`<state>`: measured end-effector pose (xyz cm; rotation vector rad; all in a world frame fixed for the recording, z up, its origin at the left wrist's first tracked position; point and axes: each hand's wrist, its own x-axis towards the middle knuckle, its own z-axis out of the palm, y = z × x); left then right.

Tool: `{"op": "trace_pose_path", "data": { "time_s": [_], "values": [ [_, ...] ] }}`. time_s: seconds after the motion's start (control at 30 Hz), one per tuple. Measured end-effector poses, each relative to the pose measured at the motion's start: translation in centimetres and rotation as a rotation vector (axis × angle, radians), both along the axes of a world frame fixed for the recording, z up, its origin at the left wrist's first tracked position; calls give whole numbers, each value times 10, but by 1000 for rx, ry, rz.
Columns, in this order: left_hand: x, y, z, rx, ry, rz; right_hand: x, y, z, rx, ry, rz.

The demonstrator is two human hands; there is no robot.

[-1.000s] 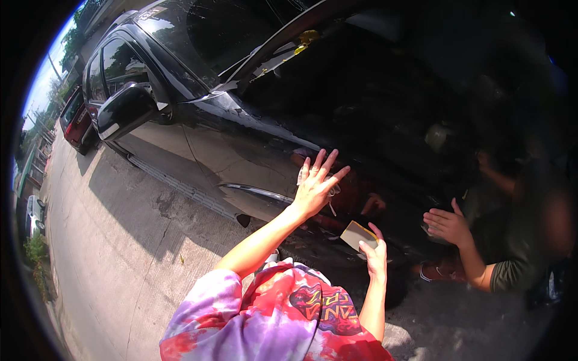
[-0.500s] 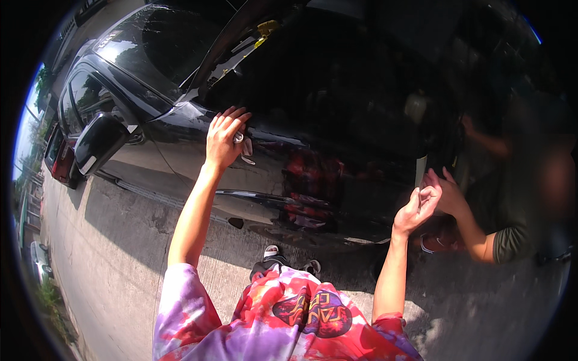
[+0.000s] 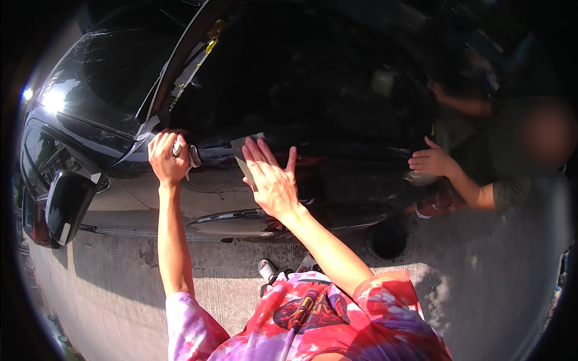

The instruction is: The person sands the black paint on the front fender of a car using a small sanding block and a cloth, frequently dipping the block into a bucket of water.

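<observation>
The front of a black car (image 3: 343,174) fills the area before me. My left hand (image 3: 167,159) is at the upper edge of its front side panel, fingers curled round a pale, crumpled piece that looks like cloth (image 3: 193,157). To its right, my right hand (image 3: 272,183) lies flat with fingers spread, pressing a thin grey-beige sheet (image 3: 240,148) against the panel. Part of the sheet shows past my fingertips; the rest is hidden under the hand. It could be sandpaper, but I cannot tell its surface.
A co-worker's hand (image 3: 435,161) rests on the car at the right, over a pale piece. A dark round bucket (image 3: 387,239) stands on the concrete ground (image 3: 223,289). The side mirror (image 3: 70,206) juts out at the left. Yellow tape (image 3: 211,45) runs near the windshield.
My right hand has moved left, away from the co-worker's hand, going from closed fingers to flat on the sheet. My left hand stays at the panel edge; the view has shifted right.
</observation>
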<state>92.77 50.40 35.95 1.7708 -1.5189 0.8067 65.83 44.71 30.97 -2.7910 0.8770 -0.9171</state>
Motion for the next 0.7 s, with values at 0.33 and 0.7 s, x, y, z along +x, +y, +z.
{"op": "trace_pose_path", "data": {
  "time_s": [0.33,0.7],
  "values": [
    [-2,-14,-13,37,38,-32,9,21,-14,150,-267,-143],
    [2,-11,-15,37,36,50,-207,-122,-19,302,-299,-1145]
  ]
}}
